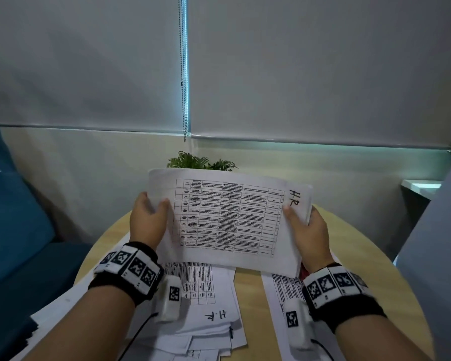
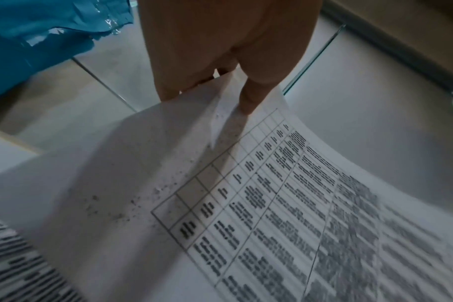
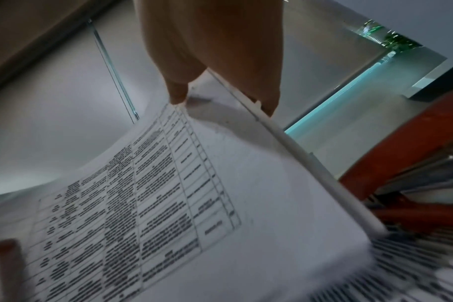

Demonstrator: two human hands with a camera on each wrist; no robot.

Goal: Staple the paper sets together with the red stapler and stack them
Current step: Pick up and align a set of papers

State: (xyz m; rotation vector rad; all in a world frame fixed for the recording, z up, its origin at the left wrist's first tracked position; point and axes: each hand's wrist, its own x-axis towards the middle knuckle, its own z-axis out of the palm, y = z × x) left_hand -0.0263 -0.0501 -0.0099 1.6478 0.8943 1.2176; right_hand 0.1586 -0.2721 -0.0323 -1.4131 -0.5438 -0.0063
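Paper set (image 1: 227, 220) lifted above the round table (image 1: 354, 246), gripped at its left edge by the left hand (image 1: 147, 220) and at its right edge by the right hand (image 1: 309, 230), thumbs on the printed side. More sheets (image 1: 208, 303) lying below on the table. Only from the right wrist: red stapler (image 3: 411, 163) just beside the paper's edge. Only from the head: plant (image 1: 201, 161) behind.

A bare strip of counter (image 1: 248, 295) runs between the left paper pile (image 1: 208, 308) and the right-hand sheets (image 1: 279, 290) at lower centre. The raised paper set (image 1: 227, 217) blocks the middle; a plant (image 1: 201, 161) stands behind it, a blue seat (image 1: 13, 222) at left.
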